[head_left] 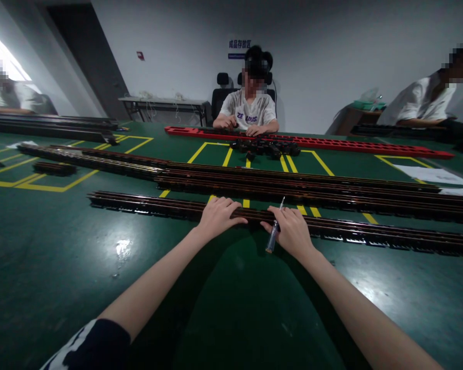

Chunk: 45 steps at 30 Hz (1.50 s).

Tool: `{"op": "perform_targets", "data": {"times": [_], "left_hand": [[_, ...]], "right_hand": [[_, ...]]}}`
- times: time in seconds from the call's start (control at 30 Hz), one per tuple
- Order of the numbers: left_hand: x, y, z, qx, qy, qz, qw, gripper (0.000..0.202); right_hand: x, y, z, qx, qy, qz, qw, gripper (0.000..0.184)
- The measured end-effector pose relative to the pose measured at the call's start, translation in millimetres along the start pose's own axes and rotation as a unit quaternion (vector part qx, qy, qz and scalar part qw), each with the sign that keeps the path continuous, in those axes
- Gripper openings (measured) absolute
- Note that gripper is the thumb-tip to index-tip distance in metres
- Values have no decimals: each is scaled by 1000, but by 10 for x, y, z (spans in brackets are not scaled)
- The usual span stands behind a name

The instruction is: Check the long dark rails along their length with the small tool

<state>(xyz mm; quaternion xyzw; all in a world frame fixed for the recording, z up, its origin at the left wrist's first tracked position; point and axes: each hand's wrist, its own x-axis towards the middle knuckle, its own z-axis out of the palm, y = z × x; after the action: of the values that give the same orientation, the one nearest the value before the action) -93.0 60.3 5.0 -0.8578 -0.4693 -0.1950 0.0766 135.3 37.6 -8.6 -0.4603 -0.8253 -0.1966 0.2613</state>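
A long dark slotted strip (150,205) lies across the green table in front of me. My left hand (218,216) grips it near its middle, fingers over the far side and thumb along the near edge. Just to the right, my right hand (291,228) holds a small screwdriver (272,237) with a clear bluish handle. Its thin metal tip points up and away, above the strip. The fingers of this hand also rest on the strip. My fingertips are partly hidden behind it. Beyond lies a bundle of similar dark strips (293,187).
A short dark piece (54,168) lies at left. Farther back are a red slotted rail (355,145), a pile of black parts (264,149) and white paper (434,174). A person (250,110) sits opposite; others sit at both sides. Yellow tape (64,188) marks the table (61,257).
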Motion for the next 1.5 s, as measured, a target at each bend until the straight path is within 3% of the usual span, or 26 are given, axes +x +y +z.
{"op": "perform_targets", "data": {"times": [0.13,0.23,0.33,0.43,0.7,0.83,1.07,1.23,1.5], "left_hand": [[17,46,-5,-5,-21,-3,1000,52],[-9,6,-35,0,-30,30,999,48],[-88,-112,-68,12,-18,83,996,45],[-227,-315,-88,39,-3,88,995,44],[-658,-1020,-248,82,31,-6,996,48],[-755,-1191,-294,100,29,-74,992,47],[-779,-1171,-215,104,50,-105,988,41],[-811,-1094,-206,84,67,-122,987,37],[-920,-904,-79,91,87,-176,976,44]], "right_hand": [[10,-16,-3,-2,-7,17,1000,32],[22,-48,-7,-12,7,40,999,30],[32,-89,-11,-3,23,41,999,29],[32,-118,-13,5,41,39,998,28],[-5,-55,16,18,67,70,995,38],[-37,24,29,47,76,123,988,36],[-33,-9,-11,64,31,90,993,37],[-51,-36,-43,73,-5,8,997,4],[-93,28,-8,60,-21,-8,998,16]]}}
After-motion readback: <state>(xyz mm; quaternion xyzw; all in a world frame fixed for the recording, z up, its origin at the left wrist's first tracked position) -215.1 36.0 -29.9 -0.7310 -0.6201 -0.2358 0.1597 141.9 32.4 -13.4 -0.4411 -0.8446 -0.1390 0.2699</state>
